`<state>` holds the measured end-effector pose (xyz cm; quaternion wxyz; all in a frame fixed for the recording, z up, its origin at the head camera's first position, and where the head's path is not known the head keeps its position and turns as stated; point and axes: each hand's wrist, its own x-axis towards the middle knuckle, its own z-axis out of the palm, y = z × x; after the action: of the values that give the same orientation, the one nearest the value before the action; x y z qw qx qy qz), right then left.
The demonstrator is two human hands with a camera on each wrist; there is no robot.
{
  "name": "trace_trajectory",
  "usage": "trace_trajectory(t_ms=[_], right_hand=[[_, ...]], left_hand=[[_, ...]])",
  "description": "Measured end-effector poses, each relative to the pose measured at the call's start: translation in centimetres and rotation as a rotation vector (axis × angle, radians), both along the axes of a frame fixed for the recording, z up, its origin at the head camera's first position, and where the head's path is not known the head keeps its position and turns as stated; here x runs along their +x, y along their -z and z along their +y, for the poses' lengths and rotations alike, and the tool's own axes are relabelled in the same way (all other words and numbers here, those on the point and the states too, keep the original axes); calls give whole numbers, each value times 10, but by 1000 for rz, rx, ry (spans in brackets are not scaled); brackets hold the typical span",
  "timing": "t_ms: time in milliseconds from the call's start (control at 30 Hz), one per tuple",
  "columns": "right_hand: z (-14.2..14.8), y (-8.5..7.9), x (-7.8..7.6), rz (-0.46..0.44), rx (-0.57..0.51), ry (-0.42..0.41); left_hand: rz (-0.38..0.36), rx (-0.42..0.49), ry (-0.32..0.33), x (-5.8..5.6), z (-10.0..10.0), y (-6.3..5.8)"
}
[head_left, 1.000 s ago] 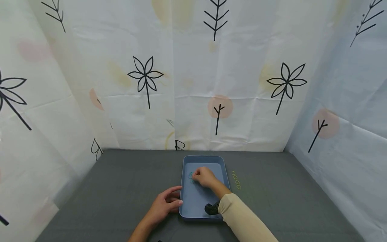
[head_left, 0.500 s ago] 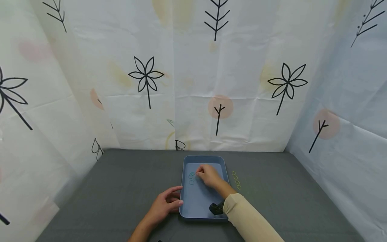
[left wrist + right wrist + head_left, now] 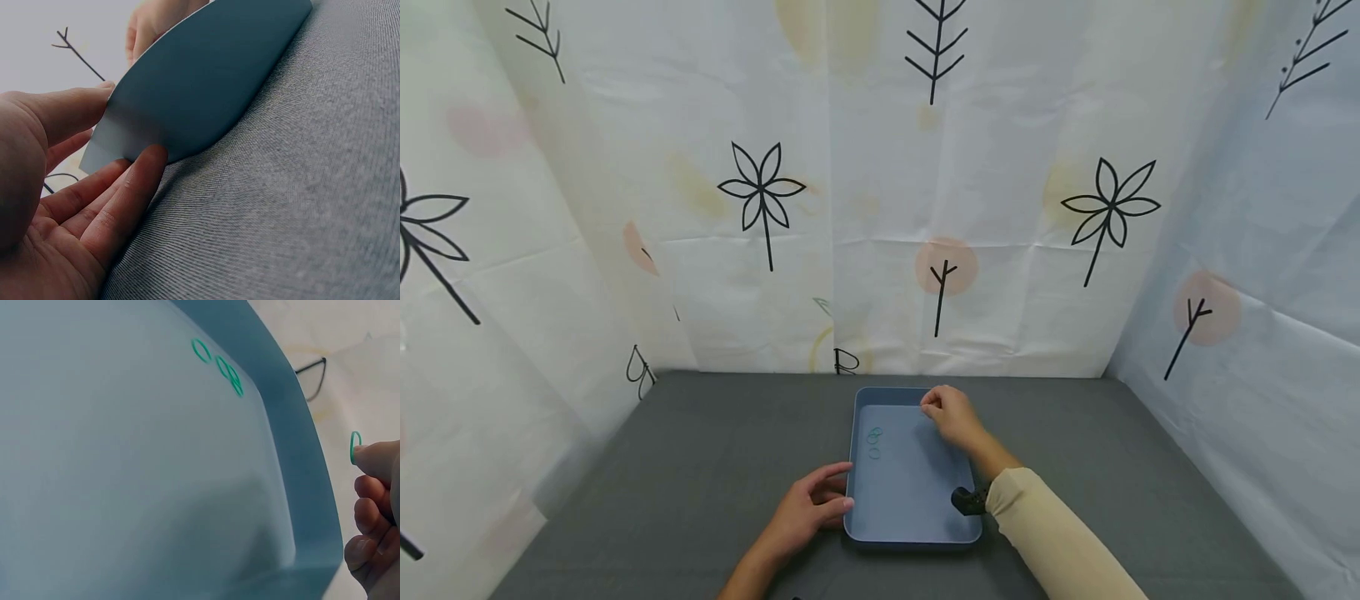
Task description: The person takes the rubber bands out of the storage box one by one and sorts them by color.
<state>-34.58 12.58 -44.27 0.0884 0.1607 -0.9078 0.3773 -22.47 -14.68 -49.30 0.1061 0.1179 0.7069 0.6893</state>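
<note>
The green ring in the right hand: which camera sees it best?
The right wrist view: it shows the green ring up close, pinched in the right hand. The head view shows that hand, but I can't make out that ring. The left wrist view shows no ring; the tray partly hides that hand.

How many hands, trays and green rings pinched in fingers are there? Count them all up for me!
Hands: 2, a left hand and a right hand
Trays: 1 blue tray
Pinched rings: 1 green ring
Total: 4
</note>
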Motion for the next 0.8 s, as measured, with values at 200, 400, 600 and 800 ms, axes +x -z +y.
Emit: trace_trajectory(t_ms=[200,400,600,800], right_hand=[[18,-3,-4,5,-5,66],[35,-1,-5,15,-6,95],[49,4,-5,23,-9,113],[62,10,-4,42,-19,133]], left_hand=[[-8,-12,-8,0,1,1],[-12,-19,-10,0,1,1],[-14,-19,-7,0,1,0],[-13,-20,-9,0,1,1]])
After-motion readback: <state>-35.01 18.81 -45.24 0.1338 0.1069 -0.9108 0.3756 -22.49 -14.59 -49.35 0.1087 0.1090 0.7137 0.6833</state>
